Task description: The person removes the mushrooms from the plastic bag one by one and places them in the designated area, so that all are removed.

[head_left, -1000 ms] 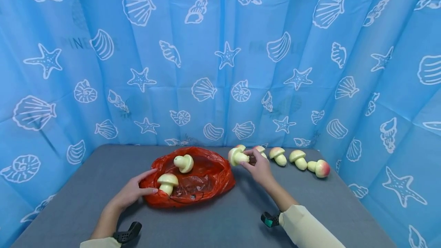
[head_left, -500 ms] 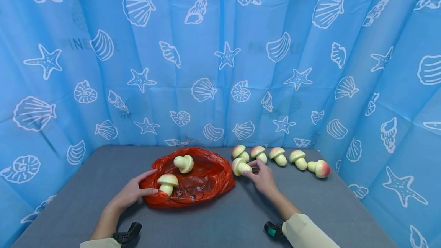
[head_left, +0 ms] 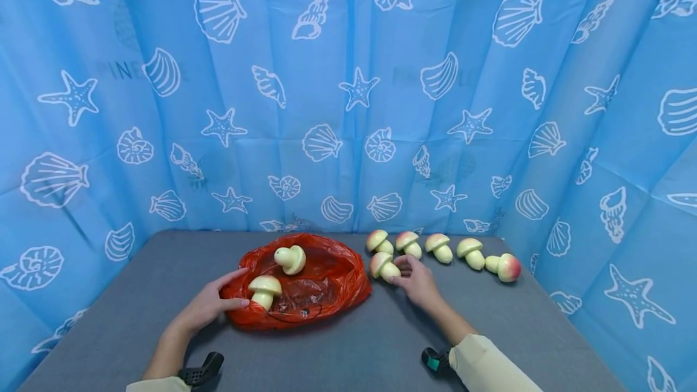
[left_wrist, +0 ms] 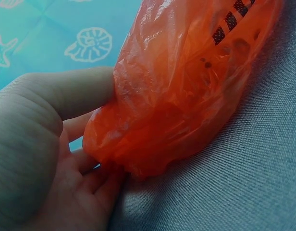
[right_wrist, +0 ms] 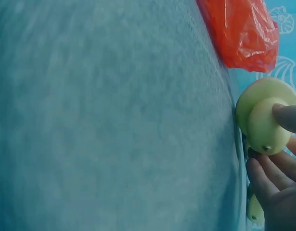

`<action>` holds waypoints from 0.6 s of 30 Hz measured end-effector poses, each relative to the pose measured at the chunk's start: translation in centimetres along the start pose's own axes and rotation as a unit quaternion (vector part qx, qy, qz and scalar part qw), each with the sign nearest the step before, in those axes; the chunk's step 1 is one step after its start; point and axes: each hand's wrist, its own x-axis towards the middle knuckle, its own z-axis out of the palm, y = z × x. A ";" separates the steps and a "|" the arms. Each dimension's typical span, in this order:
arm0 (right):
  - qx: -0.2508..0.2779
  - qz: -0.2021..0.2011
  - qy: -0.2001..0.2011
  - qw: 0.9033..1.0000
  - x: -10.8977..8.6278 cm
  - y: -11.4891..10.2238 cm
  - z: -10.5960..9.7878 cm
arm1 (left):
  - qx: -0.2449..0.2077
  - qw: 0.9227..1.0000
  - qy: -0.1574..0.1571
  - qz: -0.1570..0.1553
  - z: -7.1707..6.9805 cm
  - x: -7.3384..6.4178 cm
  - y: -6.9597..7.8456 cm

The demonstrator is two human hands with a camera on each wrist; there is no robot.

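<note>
Head view, from the left: pinches the left rim of the red bag (head_left: 354, 286) with the left hand (head_left: 204, 304), unmoved since 1 s ago, likewise for the 2 bagged mushrooms (head_left: 290, 259). Just right of the bag, brings the held mushroom (head_left: 381, 265) down from the raised pose of 1 s ago to just in front of the leftmost row mushroom (head_left: 378, 239), now with the pinkish cap top showing. Keeps a thumb-and-finger grip on the stalk in the right hand (head_left: 416, 283); cannot tell whether fully resting on the gray surface (head_left: 327, 356). Looks, by judgement, like setting down, not yet releasing. Farther right, shows 4 more mushrooms (head_left: 438, 249), untouched.
</note>
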 end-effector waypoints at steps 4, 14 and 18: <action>-0.002 0.012 -0.021 1.000 0.1 0.1 -0.3 | 0.002 1.000 0.000 0.002 0.0 0.0 0.0; -0.009 0.024 -0.031 0.999 0.0 0.2 -0.6 | 0.000 1.000 0.002 0.000 0.0 -0.1 0.1; -0.009 0.032 -0.036 0.999 0.0 0.0 -1.0 | -0.004 1.000 0.000 -0.003 0.0 0.0 0.2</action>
